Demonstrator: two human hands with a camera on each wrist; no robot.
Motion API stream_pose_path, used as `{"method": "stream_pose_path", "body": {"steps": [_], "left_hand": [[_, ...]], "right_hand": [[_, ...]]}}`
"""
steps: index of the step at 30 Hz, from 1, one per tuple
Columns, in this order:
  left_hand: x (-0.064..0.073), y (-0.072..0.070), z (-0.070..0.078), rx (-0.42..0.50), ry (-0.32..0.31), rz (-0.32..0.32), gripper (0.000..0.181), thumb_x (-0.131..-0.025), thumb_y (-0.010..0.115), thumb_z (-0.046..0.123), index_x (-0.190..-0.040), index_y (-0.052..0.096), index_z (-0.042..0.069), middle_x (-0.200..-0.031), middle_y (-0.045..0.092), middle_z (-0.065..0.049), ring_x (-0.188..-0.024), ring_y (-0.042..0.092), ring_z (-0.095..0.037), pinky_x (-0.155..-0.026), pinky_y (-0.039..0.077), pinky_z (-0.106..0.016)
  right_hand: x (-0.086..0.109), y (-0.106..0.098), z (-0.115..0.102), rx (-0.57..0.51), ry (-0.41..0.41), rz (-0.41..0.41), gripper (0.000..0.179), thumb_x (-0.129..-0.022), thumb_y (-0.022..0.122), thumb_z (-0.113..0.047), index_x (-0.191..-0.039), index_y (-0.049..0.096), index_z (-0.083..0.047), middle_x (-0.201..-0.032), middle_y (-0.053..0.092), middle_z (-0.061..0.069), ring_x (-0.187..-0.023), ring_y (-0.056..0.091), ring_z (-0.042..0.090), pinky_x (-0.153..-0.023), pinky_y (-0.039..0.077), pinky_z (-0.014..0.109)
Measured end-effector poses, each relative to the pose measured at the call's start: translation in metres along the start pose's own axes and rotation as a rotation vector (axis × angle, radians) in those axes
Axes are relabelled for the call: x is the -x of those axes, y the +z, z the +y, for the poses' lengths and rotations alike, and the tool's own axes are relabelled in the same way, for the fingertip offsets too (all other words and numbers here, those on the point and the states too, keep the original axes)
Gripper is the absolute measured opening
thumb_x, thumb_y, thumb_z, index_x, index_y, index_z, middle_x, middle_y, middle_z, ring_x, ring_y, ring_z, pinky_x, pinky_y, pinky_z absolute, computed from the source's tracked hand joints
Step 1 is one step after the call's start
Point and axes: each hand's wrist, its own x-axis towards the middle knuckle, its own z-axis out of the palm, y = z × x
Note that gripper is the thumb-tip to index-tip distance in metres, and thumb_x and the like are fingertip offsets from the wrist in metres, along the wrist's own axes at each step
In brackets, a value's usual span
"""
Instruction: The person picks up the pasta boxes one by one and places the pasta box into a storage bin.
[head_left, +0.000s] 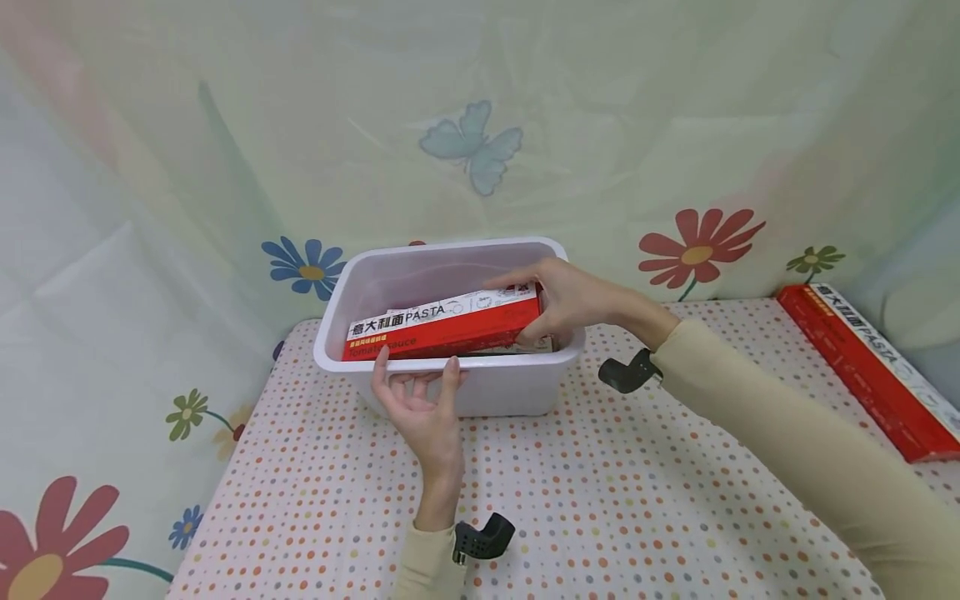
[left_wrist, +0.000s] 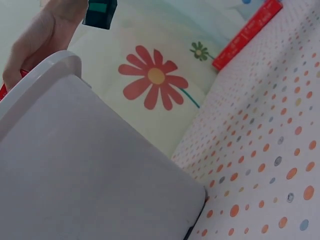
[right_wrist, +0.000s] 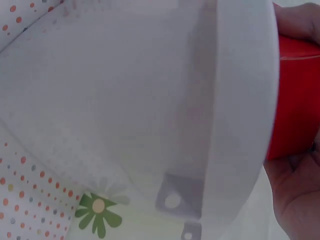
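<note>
A white plastic bin (head_left: 442, 390) stands on the table against the backdrop. Inside it a red and white pasta box (head_left: 450, 321) lies slanted, its right end higher. My right hand (head_left: 573, 296) grips that right end, with the thumb on the near side and fingers over the far side. The right wrist view also shows the box's red end (right_wrist: 299, 102) between thumb and fingers. At the bin's front rim, my left hand (head_left: 423, 417) holds on with curled fingers, its fingertips close to the box's lower edge. Other packaging under the box is mostly hidden.
Another red pasta box (head_left: 873, 367) lies on the dotted tablecloth (head_left: 600, 500) at the far right. A flowered, butterfly-printed backdrop (head_left: 600, 125) hangs behind and to the left of the table.
</note>
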Motion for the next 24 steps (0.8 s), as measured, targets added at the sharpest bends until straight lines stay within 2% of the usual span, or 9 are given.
{"method": "stream_pose_path", "body": {"steps": [2, 4, 6, 9, 11, 16, 24], "left_hand": [[-0.001, 0.000, 0.000, 0.003, 0.000, 0.005, 0.090, -0.090, 0.076, -0.007, -0.159, 0.019, 0.003, -0.140, 0.048, -0.023, -0.101, 0.067, -0.028, -0.082, 0.067, -0.045], [-0.002, 0.000, 0.001, 0.001, -0.001, 0.010, 0.090, -0.090, 0.076, -0.007, -0.159, 0.020, 0.004, -0.139, 0.048, -0.023, -0.101, 0.067, -0.028, -0.083, 0.067, -0.044], [-0.002, 0.000, 0.001, 0.000, -0.003, 0.011, 0.090, -0.090, 0.076, -0.007, -0.159, 0.020, 0.004, -0.139, 0.048, -0.023, -0.100, 0.066, -0.028, -0.083, 0.067, -0.045], [-0.002, 0.000, 0.000, 0.005, -0.007, 0.014, 0.090, -0.089, 0.077, -0.008, -0.159, 0.020, 0.003, -0.138, 0.047, -0.024, -0.100, 0.066, -0.027, -0.083, 0.067, -0.045], [-0.002, 0.000, -0.001, 0.010, -0.007, 0.012, 0.091, -0.089, 0.077, -0.009, -0.158, 0.020, 0.003, -0.138, 0.047, -0.025, -0.100, 0.066, -0.027, -0.083, 0.067, -0.045], [-0.002, 0.000, -0.002, 0.005, -0.001, 0.002, 0.091, -0.089, 0.076, -0.009, -0.158, 0.019, 0.001, -0.139, 0.046, -0.025, -0.099, 0.066, -0.026, -0.083, 0.067, -0.044], [-0.003, -0.001, -0.003, -0.005, 0.001, -0.005, 0.090, -0.090, 0.076, -0.008, -0.158, 0.019, 0.001, -0.140, 0.045, -0.026, -0.101, 0.066, -0.027, -0.084, 0.067, -0.043]], "right_hand": [[-0.002, -0.002, -0.001, -0.029, 0.022, -0.020, 0.073, -0.076, 0.084, -0.001, -0.145, 0.062, -0.006, -0.121, 0.071, 0.010, -0.094, 0.064, 0.024, -0.065, 0.062, 0.037], [-0.004, -0.002, 0.000, -0.042, 0.032, -0.033, 0.073, -0.076, 0.084, -0.002, -0.146, 0.062, -0.006, -0.121, 0.071, 0.010, -0.094, 0.064, 0.024, -0.064, 0.062, 0.038], [-0.006, -0.002, 0.001, -0.054, 0.039, -0.036, 0.074, -0.076, 0.085, -0.001, -0.146, 0.062, -0.007, -0.122, 0.070, 0.010, -0.095, 0.064, 0.024, -0.066, 0.063, 0.038], [-0.007, -0.001, 0.004, -0.052, 0.039, -0.027, 0.073, -0.075, 0.086, -0.002, -0.144, 0.063, -0.006, -0.125, 0.071, 0.009, -0.101, 0.064, 0.023, -0.081, 0.059, 0.033], [-0.006, -0.001, 0.007, -0.062, 0.055, -0.024, 0.074, -0.074, 0.087, -0.002, -0.144, 0.063, -0.006, -0.125, 0.071, 0.009, -0.103, 0.064, 0.023, -0.085, 0.058, 0.033], [-0.005, -0.002, 0.011, -0.078, 0.100, -0.030, 0.075, -0.074, 0.089, -0.005, -0.145, 0.063, -0.009, -0.125, 0.071, 0.007, -0.105, 0.064, 0.023, -0.087, 0.057, 0.034], [-0.007, -0.003, 0.015, -0.083, 0.114, -0.044, 0.076, -0.075, 0.089, -0.005, -0.146, 0.062, -0.009, -0.127, 0.069, 0.009, -0.107, 0.062, 0.024, -0.087, 0.057, 0.033]]}}
